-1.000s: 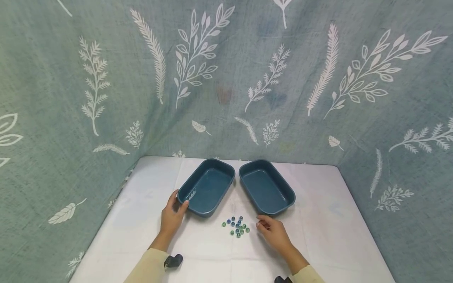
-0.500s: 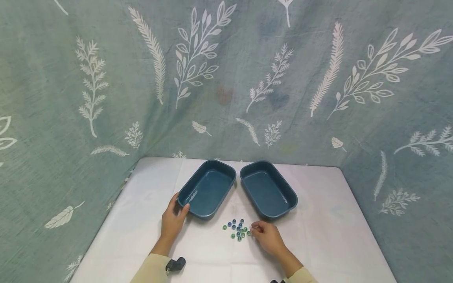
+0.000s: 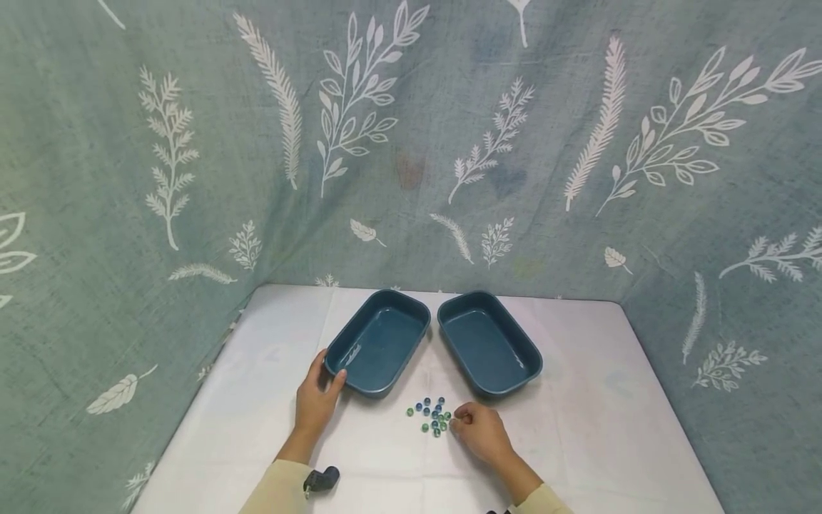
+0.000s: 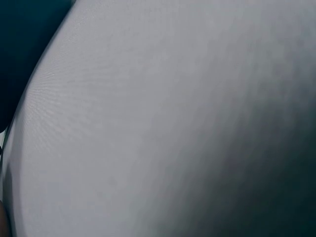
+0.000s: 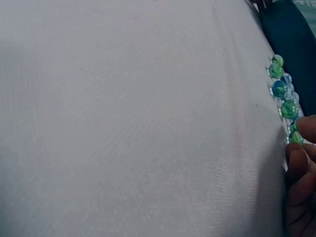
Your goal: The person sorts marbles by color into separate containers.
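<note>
In the head view, my left hand (image 3: 316, 400) grips the near-left corner of a dark blue rectangular tub (image 3: 379, 389), the thumb at its near end and the fingers along its left side. Several small glass marbles lie in a loose cluster on the table, blue marbles (image 3: 427, 411) mostly at the back and green marbles (image 3: 425, 427) mostly at the front. At the cluster's right edge is my right hand (image 3: 483, 432), fingers curled and tips low at the cloth. In the right wrist view, its thumb and fingers (image 5: 308, 128) pinch a green marble (image 5: 296, 138).
A second dark blue tub (image 3: 491, 385) stands to the right of the first, angled the other way, a narrow gap between their far ends. White cloth (image 3: 597, 428) covers the table. A leaf-patterned grey-green curtain (image 3: 411, 157) rises behind and along both sides.
My right hand has moved left and slightly down from near the right tub to the marbles, and its fingertips have closed on a green one. My left hand stays at its tub.
</note>
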The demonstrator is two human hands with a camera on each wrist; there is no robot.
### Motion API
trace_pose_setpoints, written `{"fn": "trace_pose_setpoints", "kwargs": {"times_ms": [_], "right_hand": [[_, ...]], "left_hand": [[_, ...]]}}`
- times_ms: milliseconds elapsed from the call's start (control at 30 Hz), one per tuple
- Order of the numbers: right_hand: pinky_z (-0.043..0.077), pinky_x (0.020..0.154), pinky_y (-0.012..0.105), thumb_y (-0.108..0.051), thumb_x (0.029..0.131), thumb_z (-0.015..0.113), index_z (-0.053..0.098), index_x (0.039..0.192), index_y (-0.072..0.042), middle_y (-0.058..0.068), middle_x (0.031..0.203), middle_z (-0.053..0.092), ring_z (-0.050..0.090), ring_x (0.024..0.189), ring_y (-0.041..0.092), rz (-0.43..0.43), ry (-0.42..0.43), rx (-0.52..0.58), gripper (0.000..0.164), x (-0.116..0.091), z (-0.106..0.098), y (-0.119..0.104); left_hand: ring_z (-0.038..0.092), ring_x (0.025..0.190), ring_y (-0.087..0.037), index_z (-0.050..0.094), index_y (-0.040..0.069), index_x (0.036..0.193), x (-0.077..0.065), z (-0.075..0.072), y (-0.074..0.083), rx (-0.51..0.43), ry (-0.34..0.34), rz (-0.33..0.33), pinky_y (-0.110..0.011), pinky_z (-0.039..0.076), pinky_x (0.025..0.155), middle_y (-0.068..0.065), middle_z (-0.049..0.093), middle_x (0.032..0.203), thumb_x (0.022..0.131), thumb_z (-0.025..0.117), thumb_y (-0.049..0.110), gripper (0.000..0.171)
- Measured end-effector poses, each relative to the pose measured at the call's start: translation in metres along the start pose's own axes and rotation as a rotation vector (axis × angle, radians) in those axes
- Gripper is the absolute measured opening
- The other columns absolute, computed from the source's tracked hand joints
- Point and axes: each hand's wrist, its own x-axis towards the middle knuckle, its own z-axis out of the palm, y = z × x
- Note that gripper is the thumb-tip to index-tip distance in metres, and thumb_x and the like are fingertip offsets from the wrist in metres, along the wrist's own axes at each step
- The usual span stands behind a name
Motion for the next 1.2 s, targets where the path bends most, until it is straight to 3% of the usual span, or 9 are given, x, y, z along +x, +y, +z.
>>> {"fn": "trace_pose_setpoints", "kwargs": {"times_ms": [333, 567, 700, 933, 1200], "right_hand": [[0.044, 0.058, 0.028, -0.019, 0.081, 0.077, 0.071, 0.094, -0.011, -0.010, 0.070, 0.056, 0.051, 0.063, 0.010, -0.089, -0.006, -0.037, 0.016, -0.006, 0.001, -0.004], [0.052, 0.070, 0.031, -0.022, 0.083, 0.075, 0.069, 0.099, -0.015, -0.010, 0.084, 0.063, 0.059, 0.077, 0.008, -0.092, -0.061, 0.037, 0.018, -0.004, 0.003, 0.003], [0.051, 0.068, 0.028, -0.020, 0.084, 0.075, 0.070, 0.100, -0.016, -0.010, 0.086, 0.063, 0.059, 0.076, 0.009, -0.123, -0.086, 0.087, 0.017, -0.003, -0.001, 0.002], [0.051, 0.056, 0.025, -0.014, 0.084, 0.076, 0.071, 0.100, -0.010, -0.006, 0.085, 0.064, 0.059, 0.069, 0.009, -0.217, -0.047, 0.135, 0.018, 0.009, -0.015, -0.011], [0.050, 0.061, 0.026, -0.015, 0.085, 0.076, 0.072, 0.103, -0.011, -0.009, 0.087, 0.065, 0.058, 0.073, 0.009, -0.298, -0.034, 0.081, 0.019, 0.030, -0.025, -0.034]], "left_hand": [[0.039, 0.136, -0.030, 0.040, 0.022, 0.149, -0.003, -0.002, -0.002, 0.011, 0.008, -0.002, -0.046, 0.029, 0.111, -0.010, 0.044, 0.147, 0.090, 0.067, 0.044, 0.068], [0.038, 0.137, -0.031, 0.040, 0.022, 0.149, -0.009, -0.005, -0.001, 0.016, -0.012, -0.028, -0.047, 0.028, 0.112, -0.010, 0.043, 0.149, 0.090, 0.066, 0.046, 0.069], [0.037, 0.136, -0.033, 0.040, 0.020, 0.149, -0.010, -0.006, 0.000, 0.018, -0.016, -0.030, -0.049, 0.028, 0.111, -0.012, 0.043, 0.148, 0.091, 0.067, 0.045, 0.069], [0.041, 0.134, -0.032, 0.039, 0.021, 0.149, -0.004, -0.004, 0.002, -0.005, -0.007, 0.008, -0.048, 0.030, 0.111, -0.010, 0.045, 0.147, 0.091, 0.066, 0.045, 0.068], [0.044, 0.133, -0.029, 0.040, 0.020, 0.148, 0.001, -0.002, 0.004, -0.013, -0.001, -0.002, -0.044, 0.031, 0.111, -0.006, 0.045, 0.148, 0.091, 0.068, 0.040, 0.066]]}}
